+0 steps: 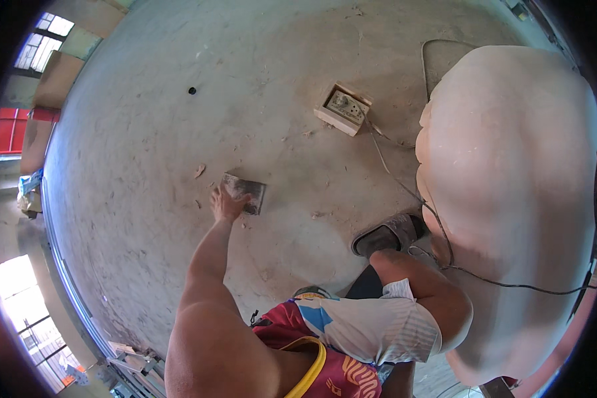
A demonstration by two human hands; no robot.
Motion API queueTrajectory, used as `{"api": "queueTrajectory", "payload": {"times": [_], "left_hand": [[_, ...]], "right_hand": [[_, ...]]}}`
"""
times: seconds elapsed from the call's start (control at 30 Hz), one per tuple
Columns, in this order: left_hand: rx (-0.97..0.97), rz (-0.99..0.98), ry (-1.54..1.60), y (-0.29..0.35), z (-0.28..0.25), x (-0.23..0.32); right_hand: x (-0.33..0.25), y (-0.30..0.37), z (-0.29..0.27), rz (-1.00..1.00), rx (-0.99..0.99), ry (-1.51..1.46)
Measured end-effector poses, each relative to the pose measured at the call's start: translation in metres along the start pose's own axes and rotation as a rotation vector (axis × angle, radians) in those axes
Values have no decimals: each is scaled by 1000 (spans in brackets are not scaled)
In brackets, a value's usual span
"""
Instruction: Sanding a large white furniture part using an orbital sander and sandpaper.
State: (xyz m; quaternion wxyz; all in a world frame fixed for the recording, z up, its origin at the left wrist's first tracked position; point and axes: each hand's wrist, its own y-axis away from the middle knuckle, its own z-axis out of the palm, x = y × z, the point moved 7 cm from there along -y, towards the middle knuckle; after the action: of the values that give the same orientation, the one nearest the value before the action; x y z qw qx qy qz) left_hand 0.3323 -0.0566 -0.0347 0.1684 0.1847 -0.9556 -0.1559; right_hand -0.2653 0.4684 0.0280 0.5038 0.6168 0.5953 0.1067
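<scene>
My left arm stretches down to the floor, and my left hand point(226, 204) is at the near-left edge of a dark grey, dusty, roughly square flat piece point(253, 191). Whether that piece is sandpaper or a thin plate I cannot tell. The thumb reaches over its surface; the other fingers are stretched and apart along its left side. No closed grip on it shows. My right hand is out of view. To my right rises a large, smooth, whitish rounded form point(511, 159) with a scalloped left edge.
A wooden box with sockets point(341, 108) sits on the dusty floor ahead, its cable point(393, 174) running to the whitish form. Another dark cable point(504, 284) lies across that form. My sandalled foot point(390, 235) is beside it. A small black ring point(192, 91) lies far left.
</scene>
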Motion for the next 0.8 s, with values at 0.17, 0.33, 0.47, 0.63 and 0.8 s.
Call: {"api": "queueTrajectory", "payload": {"times": [0.17,0.33,0.47,0.63,0.8], "left_hand": [[-191,-236,-83,-21,7,-27],[-172,-215,-83,-20,32,-22],[-288,-20,385,6,89,27],[-350,219,498,61,181,175],[-183,451,549,121,246,330]], "right_hand": [[-13,5,3,-32,9,18],[-16,11,-6,-62,51,-9],[-13,12,-10,-66,52,-16],[-6,8,-8,-59,54,-47],[20,13,-3,-1,29,-75]]}}
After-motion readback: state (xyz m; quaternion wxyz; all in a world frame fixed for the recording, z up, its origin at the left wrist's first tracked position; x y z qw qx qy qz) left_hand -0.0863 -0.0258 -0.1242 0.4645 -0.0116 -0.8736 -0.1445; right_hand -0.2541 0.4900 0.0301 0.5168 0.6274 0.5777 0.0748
